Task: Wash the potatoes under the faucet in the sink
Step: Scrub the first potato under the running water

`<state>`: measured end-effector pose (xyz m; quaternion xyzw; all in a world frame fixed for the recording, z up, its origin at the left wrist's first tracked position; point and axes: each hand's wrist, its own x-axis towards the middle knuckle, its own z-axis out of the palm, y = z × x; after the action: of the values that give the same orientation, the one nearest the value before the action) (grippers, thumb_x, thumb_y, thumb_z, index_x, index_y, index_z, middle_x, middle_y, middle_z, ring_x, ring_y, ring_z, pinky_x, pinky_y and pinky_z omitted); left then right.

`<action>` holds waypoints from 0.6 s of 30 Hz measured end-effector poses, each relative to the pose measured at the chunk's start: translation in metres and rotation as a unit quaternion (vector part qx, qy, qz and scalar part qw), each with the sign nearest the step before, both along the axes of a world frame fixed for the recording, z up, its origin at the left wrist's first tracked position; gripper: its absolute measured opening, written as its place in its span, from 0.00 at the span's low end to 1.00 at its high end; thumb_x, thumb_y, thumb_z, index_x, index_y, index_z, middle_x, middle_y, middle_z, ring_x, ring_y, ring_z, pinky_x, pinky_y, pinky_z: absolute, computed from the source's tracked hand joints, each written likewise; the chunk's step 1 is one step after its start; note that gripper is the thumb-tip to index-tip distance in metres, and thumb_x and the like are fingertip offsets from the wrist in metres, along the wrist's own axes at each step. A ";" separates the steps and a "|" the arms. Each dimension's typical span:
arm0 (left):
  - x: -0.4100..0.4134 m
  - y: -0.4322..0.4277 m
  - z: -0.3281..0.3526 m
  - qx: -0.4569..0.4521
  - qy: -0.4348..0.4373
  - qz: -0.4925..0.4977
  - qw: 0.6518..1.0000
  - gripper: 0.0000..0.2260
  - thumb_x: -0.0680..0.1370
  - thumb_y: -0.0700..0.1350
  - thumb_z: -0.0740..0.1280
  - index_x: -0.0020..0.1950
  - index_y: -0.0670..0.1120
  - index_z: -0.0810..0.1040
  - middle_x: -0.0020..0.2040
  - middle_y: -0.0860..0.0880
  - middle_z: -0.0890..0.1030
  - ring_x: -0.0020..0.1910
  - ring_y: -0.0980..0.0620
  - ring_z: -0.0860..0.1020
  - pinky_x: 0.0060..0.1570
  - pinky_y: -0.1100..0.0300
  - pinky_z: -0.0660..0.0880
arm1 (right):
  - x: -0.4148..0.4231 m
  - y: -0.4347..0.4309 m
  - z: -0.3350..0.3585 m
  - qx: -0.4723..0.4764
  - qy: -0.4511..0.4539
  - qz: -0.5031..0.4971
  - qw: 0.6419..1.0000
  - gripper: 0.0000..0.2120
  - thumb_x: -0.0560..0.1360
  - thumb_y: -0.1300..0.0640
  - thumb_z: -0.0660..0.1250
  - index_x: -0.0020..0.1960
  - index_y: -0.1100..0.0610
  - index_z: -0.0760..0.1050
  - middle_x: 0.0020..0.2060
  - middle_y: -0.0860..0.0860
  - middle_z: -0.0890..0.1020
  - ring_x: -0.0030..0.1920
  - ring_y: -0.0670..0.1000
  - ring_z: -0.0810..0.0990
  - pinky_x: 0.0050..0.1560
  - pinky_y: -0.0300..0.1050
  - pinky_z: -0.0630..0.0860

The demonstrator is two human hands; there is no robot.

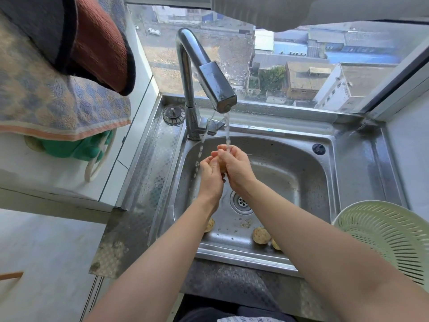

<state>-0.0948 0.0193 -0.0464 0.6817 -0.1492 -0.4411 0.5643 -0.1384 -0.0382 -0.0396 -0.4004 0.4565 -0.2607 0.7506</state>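
I held 1 potato (222, 165) between both hands over the middle of the sink (301, 159), right under the faucet (204, 73). My left hand (210, 176) cupped it from the left with the fingers curled round it, and my right hand (236, 168) closed over it from the right, fingertips bent across the top, so only a sliver of the skin showed between them. The water stream (227, 131) fell from the spout onto my right fingers and the potato, and a thinner trickle dropped just left of my left hand. 3 more potatoes lay on the sink floor near the front wall: 1 (209, 225) partly hidden by my left forearm, 1 (261, 234) beside my right forearm, and 1 (276, 244) touching it, mostly covered. The drain (241, 202) sat between my wrists. A pale green colander (390, 238) stood on the counter right of the sink.
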 end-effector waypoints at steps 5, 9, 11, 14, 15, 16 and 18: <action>0.003 0.003 -0.003 -0.003 0.005 0.004 1.000 0.12 0.85 0.46 0.50 0.65 0.43 0.64 0.54 0.45 0.74 0.45 0.53 0.73 0.44 0.61 0.73 | -0.003 -0.004 -0.004 0.035 -0.017 0.003 0.999 0.11 0.83 0.60 0.55 0.63 0.59 0.70 0.46 0.55 0.82 0.44 0.52 0.81 0.33 0.41 0.76; 0.008 -0.002 0.000 0.030 0.036 0.041 0.998 0.17 0.85 0.50 0.49 0.58 0.41 0.73 0.44 0.42 0.75 0.35 0.51 0.72 0.38 0.60 0.71 | -0.020 -0.006 -0.010 0.052 -0.114 0.125 0.984 0.22 0.76 0.72 0.55 0.69 0.61 0.65 0.62 0.61 0.74 0.55 0.55 0.77 0.53 0.56 0.75; 0.010 -0.005 0.003 0.065 0.035 0.028 0.997 0.22 0.84 0.53 0.48 0.56 0.41 0.77 0.40 0.39 0.77 0.32 0.44 0.75 0.35 0.54 0.74 | -0.022 -0.003 -0.014 -0.006 -0.081 0.168 0.982 0.21 0.76 0.70 0.59 0.68 0.60 0.67 0.58 0.59 0.76 0.54 0.53 0.77 0.52 0.53 0.76; 0.010 -0.005 0.008 0.112 0.057 0.008 0.992 0.27 0.82 0.61 0.48 0.46 0.44 0.78 0.29 0.48 0.71 0.25 0.54 0.66 0.24 0.62 0.63 | -0.018 0.003 -0.011 -0.087 0.016 0.126 0.988 0.12 0.78 0.55 0.66 0.59 0.58 0.73 0.46 0.53 0.79 0.45 0.48 0.78 0.41 0.39 0.77; 0.008 -0.006 0.010 0.129 0.075 0.009 0.989 0.27 0.81 0.62 0.49 0.40 0.44 0.76 0.27 0.49 0.69 0.24 0.55 0.63 0.23 0.63 0.60 | -0.014 0.005 -0.011 -0.110 0.043 0.099 0.988 0.11 0.78 0.51 0.66 0.54 0.57 0.73 0.42 0.52 0.78 0.41 0.47 0.77 0.37 0.38 0.76; 0.006 -0.007 0.013 0.143 0.093 0.010 0.985 0.27 0.81 0.62 0.49 0.35 0.45 0.73 0.25 0.50 0.67 0.22 0.55 0.62 0.22 0.64 0.59 | -0.010 0.006 -0.010 -0.124 0.058 0.076 0.988 0.12 0.78 0.47 0.66 0.50 0.57 0.72 0.39 0.52 0.76 0.38 0.47 0.76 0.34 0.38 0.74; 0.007 -0.009 0.018 0.179 0.114 0.002 0.977 0.25 0.80 0.60 0.50 0.30 0.45 0.67 0.22 0.50 0.64 0.19 0.55 0.60 0.20 0.67 0.57 | -0.004 0.008 -0.009 -0.127 0.055 0.057 0.989 0.14 0.79 0.46 0.63 0.49 0.58 0.73 0.38 0.53 0.76 0.38 0.48 0.75 0.33 0.39 0.73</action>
<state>-0.0878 0.0099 -0.0281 0.7172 -0.0013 -0.5338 0.4479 -0.1428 -0.0302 -0.0485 -0.5318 0.4365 -0.2510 0.6809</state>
